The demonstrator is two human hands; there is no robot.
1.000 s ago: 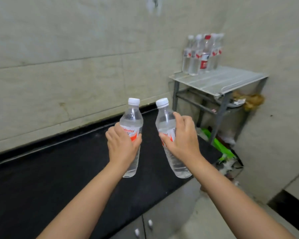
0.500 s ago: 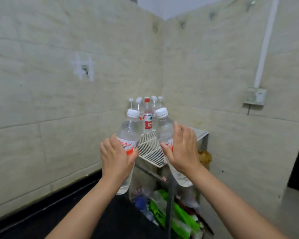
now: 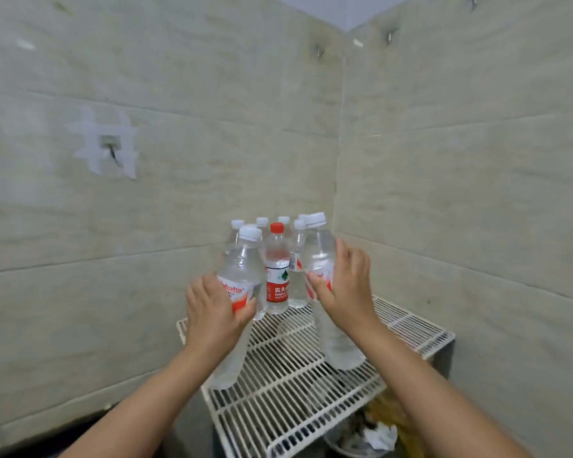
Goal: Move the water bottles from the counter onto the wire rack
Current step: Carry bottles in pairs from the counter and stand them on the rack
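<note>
Gripping one water bottle [image 3: 237, 276] around its label, the left hand [image 3: 212, 314] holds it above the wire rack [image 3: 298, 385]; the right hand [image 3: 346, 289] clasps a second bottle [image 3: 318, 256] likewise, near the standing bottles [image 3: 277, 269] at the back.

Soft even light (edges warped)

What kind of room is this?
Probably a kitchen corner or utility room, though I can't be sure. The tiled walls meet in a corner, a white wire rack stands there with water bottles, and rubbish lies below.
</note>
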